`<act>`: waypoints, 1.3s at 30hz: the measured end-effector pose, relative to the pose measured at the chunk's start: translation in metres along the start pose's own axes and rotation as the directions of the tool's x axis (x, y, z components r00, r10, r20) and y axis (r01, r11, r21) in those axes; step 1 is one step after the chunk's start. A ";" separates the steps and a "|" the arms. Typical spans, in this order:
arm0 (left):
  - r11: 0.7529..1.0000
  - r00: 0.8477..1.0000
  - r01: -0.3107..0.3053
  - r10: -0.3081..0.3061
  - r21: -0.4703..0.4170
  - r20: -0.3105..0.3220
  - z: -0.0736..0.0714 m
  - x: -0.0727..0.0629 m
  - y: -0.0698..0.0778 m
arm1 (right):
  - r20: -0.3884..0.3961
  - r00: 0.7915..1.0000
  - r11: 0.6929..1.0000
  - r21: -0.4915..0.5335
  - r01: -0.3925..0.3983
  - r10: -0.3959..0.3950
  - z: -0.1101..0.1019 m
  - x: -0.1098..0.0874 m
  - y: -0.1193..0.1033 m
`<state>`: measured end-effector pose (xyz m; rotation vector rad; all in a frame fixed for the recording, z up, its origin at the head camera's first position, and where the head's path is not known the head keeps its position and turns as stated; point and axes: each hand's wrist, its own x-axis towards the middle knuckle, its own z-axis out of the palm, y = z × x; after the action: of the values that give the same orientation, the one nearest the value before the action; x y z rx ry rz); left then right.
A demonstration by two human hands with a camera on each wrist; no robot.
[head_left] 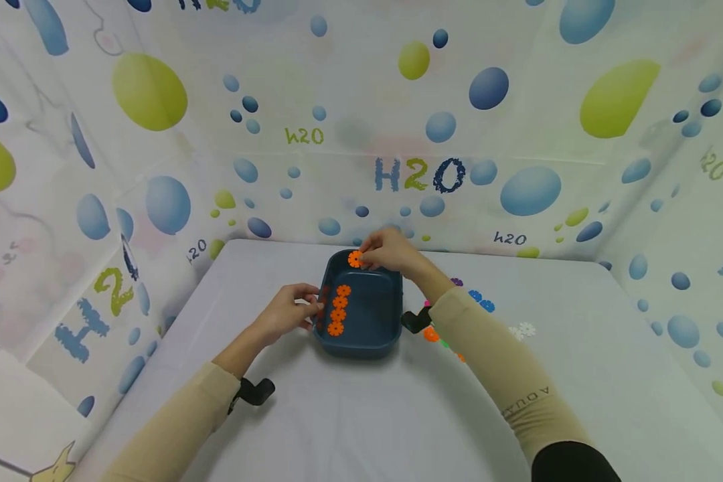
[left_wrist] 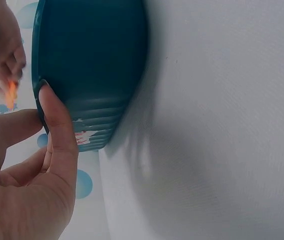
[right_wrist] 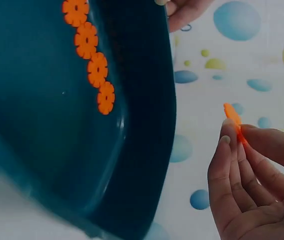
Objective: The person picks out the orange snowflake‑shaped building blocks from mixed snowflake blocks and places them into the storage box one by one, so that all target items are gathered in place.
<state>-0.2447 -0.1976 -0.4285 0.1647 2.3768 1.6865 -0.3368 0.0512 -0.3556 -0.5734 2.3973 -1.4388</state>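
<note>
A dark teal plastic basin (head_left: 373, 321) stands on the white table. Along its left side, inside, lies a row of several orange flower-shaped discs (right_wrist: 97, 70). My left hand (head_left: 289, 309) pinches the basin's left rim between thumb and fingers, as the left wrist view (left_wrist: 36, 165) shows close up. Over the basin's far end, my right hand (head_left: 388, 251) holds one orange flower disc (head_left: 355, 259) by its edge. In the right wrist view that pinched disc (right_wrist: 233, 119) is seen nearly edge-on, between thumb and fingertips.
Loose flower discs lie right of the basin, partly behind the right forearm: blue (head_left: 480, 301), white (head_left: 527, 329), orange (head_left: 430, 334) and other colours. A patterned cloth (head_left: 349, 87) hangs behind and beside the white table (head_left: 361, 415). Each wrist bears a black camera mount (head_left: 256, 391).
</note>
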 end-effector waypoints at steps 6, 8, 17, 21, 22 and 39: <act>1.000 1.000 -0.005 0.005 0.001 0.007 -0.001 0.000 -0.002 | -0.024 0.998 0.997 -0.031 -0.066 0.065 0.015 0.023 0.010; 1.000 1.000 -0.007 0.007 -0.003 0.006 -0.001 0.001 -0.004 | -0.031 0.995 0.994 -0.055 -0.096 0.095 0.021 0.028 0.016; 1.000 1.000 -0.012 0.012 -0.013 0.009 0.001 0.001 -0.009 | -0.091 0.963 0.966 -0.018 -0.258 0.255 0.048 0.047 0.034; 1.000 1.000 -0.013 0.013 -0.020 0.012 0.004 0.002 -0.009 | -0.152 0.933 0.940 -0.051 -0.338 0.327 0.056 0.053 0.043; 1.000 1.000 -0.014 0.015 -0.018 0.012 0.005 0.002 -0.009 | -0.165 0.924 0.932 -0.056 -0.359 0.346 0.057 0.054 0.044; 1.000 1.000 -0.018 0.018 0.001 -0.003 0.000 0.000 -0.004 | -0.267 0.892 0.887 -0.191 -0.420 0.365 0.069 0.062 0.049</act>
<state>-0.2444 -0.1986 -0.4328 0.1842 2.3856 1.6948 -0.3701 -0.0109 -0.4333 0.0463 2.6852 -1.0882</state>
